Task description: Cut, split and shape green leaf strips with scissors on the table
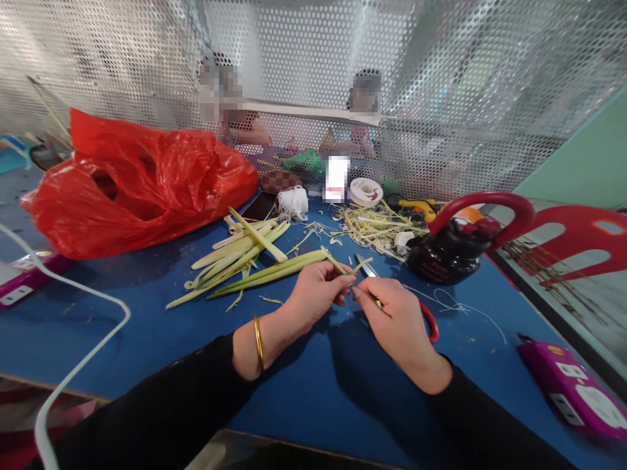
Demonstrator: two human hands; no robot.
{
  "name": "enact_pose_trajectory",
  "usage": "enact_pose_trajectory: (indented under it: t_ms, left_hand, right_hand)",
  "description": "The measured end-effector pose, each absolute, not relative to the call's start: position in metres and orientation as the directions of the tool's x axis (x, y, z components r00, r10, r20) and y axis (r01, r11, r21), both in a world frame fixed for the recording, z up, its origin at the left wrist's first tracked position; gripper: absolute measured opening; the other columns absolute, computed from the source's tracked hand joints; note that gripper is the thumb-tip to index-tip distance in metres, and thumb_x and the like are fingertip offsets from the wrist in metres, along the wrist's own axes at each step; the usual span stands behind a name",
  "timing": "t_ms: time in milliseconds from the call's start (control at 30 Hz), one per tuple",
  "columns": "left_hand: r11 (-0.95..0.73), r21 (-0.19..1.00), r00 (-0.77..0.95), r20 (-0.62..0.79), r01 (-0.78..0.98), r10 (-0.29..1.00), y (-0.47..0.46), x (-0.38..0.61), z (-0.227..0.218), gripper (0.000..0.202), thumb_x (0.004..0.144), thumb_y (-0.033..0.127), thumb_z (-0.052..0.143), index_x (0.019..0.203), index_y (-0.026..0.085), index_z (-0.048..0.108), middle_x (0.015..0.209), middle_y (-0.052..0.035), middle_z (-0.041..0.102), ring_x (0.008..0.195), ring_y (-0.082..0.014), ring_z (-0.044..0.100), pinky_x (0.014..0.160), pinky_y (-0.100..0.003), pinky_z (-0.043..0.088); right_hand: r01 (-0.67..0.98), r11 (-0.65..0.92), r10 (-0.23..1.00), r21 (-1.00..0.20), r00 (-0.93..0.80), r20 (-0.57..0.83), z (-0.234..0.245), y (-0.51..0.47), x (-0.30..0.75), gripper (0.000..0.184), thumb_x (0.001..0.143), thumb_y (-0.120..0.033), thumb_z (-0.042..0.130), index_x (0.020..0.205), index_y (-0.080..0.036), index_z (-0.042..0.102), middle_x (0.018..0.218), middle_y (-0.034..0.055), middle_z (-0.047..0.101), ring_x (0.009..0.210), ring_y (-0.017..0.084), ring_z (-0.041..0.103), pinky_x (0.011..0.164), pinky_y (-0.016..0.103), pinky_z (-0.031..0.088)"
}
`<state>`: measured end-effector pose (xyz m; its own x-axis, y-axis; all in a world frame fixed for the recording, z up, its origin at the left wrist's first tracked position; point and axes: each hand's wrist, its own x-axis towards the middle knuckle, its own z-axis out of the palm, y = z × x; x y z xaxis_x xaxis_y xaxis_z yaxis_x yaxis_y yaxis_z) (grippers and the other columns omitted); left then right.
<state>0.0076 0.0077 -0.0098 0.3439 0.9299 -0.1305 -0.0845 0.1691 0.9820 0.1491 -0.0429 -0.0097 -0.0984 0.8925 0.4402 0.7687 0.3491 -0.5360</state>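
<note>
My left hand (316,290), with a gold bangle at the wrist, has its fingers closed in a pinch on a thin pale-green leaf strip (363,264). Facing it, my right hand (394,316) also pinches at the strip, thumb and forefinger close to the left fingertips. Partly under the right hand lies a pair of scissors (366,266); the blades point away from me and a red handle loop shows at the right. Left of my hands is a pile of long pale-green leaves (235,251), with one greener leaf (274,271) nearest my left hand.
A red plastic bag (147,183) fills the back left. Shredded trimmings (372,225), a ribbon spool (366,191) and white string (292,202) lie at the back. A black pot-like object (445,251) with red handle stands right. Purple power strips (568,385) flank the blue table (304,398).
</note>
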Motion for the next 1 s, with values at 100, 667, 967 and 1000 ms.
enact_pose_trajectory:
  t_ms: [100,667,967,1000]
  left_hand:
    - [0.161,0.984,0.329,-0.126,-0.081,0.936,0.007,0.008,-0.008,0.009,0.073,0.021,0.065,0.078,0.015,0.065,0.061,0.0019,0.06,0.048,-0.008,0.05,0.052,-0.024,0.043]
    - [0.297,0.955,0.479,-0.258,-0.006,0.839,0.016,0.0,-0.009,0.009,0.071,0.019,0.068,0.074,0.011,0.071,0.055,0.002,0.056,0.046,-0.0066,0.049,0.056,-0.023,0.048]
    - [0.323,0.937,0.6,-0.336,0.133,0.726,0.006,0.002,-0.007,0.02,0.066,0.032,0.073,0.065,0.013,0.07,0.053,0.0026,0.053,0.046,-0.0068,0.048,0.052,-0.021,0.042]
    - [0.317,0.939,0.595,-0.333,0.137,0.732,0.005,0.002,-0.007,0.021,0.065,0.033,0.074,0.062,0.013,0.069,0.052,0.0028,0.053,0.046,-0.0068,0.047,0.051,-0.021,0.041]
  right_hand:
    - [0.759,0.365,0.883,-0.539,-0.098,0.459,-0.007,-0.046,0.148,0.029,0.089,-0.02,0.052,0.06,-0.022,0.049,0.057,-0.0021,0.053,0.059,0.016,0.049,0.064,0.029,0.036]
    - [0.791,0.341,0.825,-0.508,0.007,0.565,0.003,-0.039,0.162,0.02,0.089,-0.034,0.054,0.082,-0.02,0.066,0.079,0.0058,0.067,0.077,0.021,0.058,0.076,0.035,0.041]
    - [0.148,-0.059,0.998,-0.987,0.001,-0.06,-0.007,-0.025,0.161,0.023,0.072,-0.037,0.069,0.062,-0.017,0.064,0.06,-0.0022,0.059,0.057,0.013,0.049,0.057,0.026,0.039]
    - [0.123,-0.051,0.998,-0.991,0.043,-0.046,-0.008,-0.026,0.159,0.023,0.071,-0.035,0.07,0.06,-0.017,0.063,0.06,-0.0023,0.058,0.057,0.012,0.048,0.057,0.026,0.039]
